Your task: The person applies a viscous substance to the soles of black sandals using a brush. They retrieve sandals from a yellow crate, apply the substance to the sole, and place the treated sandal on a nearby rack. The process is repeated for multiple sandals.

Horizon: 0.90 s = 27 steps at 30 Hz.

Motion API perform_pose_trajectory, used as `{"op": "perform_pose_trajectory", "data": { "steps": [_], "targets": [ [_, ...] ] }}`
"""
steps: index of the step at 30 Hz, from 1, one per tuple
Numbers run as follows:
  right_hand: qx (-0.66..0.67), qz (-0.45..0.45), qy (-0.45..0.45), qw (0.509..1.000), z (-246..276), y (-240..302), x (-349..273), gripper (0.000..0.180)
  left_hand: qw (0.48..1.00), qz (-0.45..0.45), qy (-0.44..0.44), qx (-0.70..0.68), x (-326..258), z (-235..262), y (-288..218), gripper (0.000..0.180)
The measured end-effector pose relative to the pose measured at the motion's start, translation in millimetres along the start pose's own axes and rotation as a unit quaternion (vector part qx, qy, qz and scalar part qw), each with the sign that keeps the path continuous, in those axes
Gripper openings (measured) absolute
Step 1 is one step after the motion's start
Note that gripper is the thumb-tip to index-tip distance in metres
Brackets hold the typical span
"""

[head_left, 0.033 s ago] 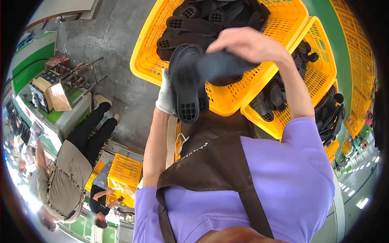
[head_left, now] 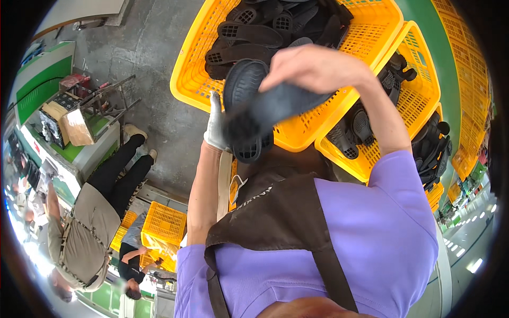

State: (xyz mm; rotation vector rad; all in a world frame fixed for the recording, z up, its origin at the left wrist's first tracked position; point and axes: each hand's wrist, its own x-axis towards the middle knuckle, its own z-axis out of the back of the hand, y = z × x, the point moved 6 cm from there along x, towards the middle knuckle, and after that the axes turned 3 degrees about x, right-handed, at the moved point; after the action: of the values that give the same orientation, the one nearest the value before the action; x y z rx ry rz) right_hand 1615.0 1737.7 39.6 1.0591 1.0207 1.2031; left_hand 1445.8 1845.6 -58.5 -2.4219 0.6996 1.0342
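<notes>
My left hand [head_left: 216, 124], in a pale glove, grips black shoe soles [head_left: 243, 79] from their left side, the thumb pointing up along the edge. The soles are held in front of my apron and overlap the near left of a yellow basket. A dark shoe sole [head_left: 289, 103], smeared by motion, hangs from my bare right hand [head_left: 318, 69], whose fingers are closed on its upper side. Its left end crosses in front of the soles in my left hand; whether they touch I cannot tell. More black soles [head_left: 252, 36] lie heaped inside the yellow basket [head_left: 183, 79].
A second yellow basket [head_left: 424, 58] with black soles stands to the right, and another pile of soles [head_left: 430, 148] lies beyond it. Stacked yellow crates [head_left: 164, 222] stand at lower left. Two people work on the left, one in a grey-brown top [head_left: 95, 222] near a green-and-white bench.
My right hand has moved slightly left and down. The sole's left end has dropped across the lower part of the soles in my left hand, which stays in place.
</notes>
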Motion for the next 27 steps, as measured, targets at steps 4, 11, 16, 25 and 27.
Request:
{"op": "perform_pose_trajectory", "data": {
  "steps": [4, 11, 16, 25, 27],
  "targets": [
    [-0.114, 0.037, 0.115, 0.986, -81, 37, 49, 0.03, 0.978, -0.041, 0.035, 0.203, -8, 45, 27, 0.089],
    [-0.175, -0.096, -0.321, 0.926, -21, -61, 9, 0.022, 0.989, -0.03, 0.142, -0.01, -51, 70, 65, 0.084],
    [-0.429, -0.352, 0.127, 0.822, -165, -185, -80, 0.038, 0.975, -0.087, 0.025, -0.202, -58, 101, 57, 0.063],
    [-0.163, -0.347, -0.259, 0.886, -110, -50, -58, 0.052, 0.941, -0.318, -0.024, -0.115, -93, 73, 14, 0.079],
    [0.045, -0.282, -0.338, 0.897, -111, -16, -49, 0.051, 0.94, -0.333, -0.036, -0.068, -96, 65, 12, 0.082]
  ]
}}
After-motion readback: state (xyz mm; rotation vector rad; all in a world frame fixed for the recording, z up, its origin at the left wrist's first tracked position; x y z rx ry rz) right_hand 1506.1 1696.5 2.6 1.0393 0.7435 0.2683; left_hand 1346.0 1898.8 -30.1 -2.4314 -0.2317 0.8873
